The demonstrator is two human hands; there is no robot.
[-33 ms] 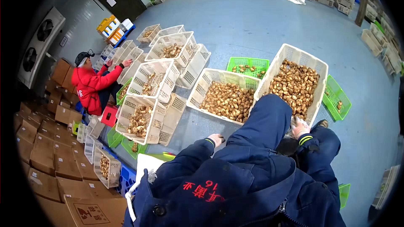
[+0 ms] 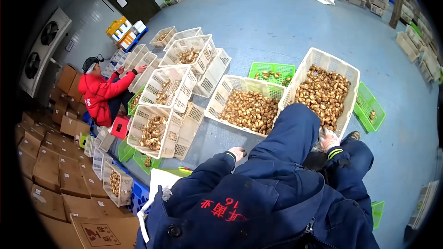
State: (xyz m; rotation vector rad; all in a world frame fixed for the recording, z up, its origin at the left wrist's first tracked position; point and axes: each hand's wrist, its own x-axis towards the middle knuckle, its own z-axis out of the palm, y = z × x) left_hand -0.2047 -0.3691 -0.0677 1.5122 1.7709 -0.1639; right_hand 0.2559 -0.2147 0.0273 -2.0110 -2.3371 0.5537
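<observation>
My right hand (image 2: 329, 140), in a pale glove, is at the near rim of a large white plastic crate (image 2: 348, 71), its fingers curled at the edge. Small, glossy brown mushroom-like pieces (image 2: 322, 93) fill that crate, which leans against my raised knee. To its left stands another white crate (image 2: 221, 90) with more such brown pieces (image 2: 251, 109). My left hand (image 2: 237, 153), also gloved, hangs beside my left thigh, near that crate's front side. Its fingertips look dark, and how far they are curled does not show clearly.
Green baskets (image 2: 369, 106) with a few pieces lie beside and behind the crates. Stacked white crates (image 2: 168, 87) stand to the left. Beyond them a person in a red jacket (image 2: 102, 92) sits reaching into crates. Cardboard boxes (image 2: 48, 168) line the left.
</observation>
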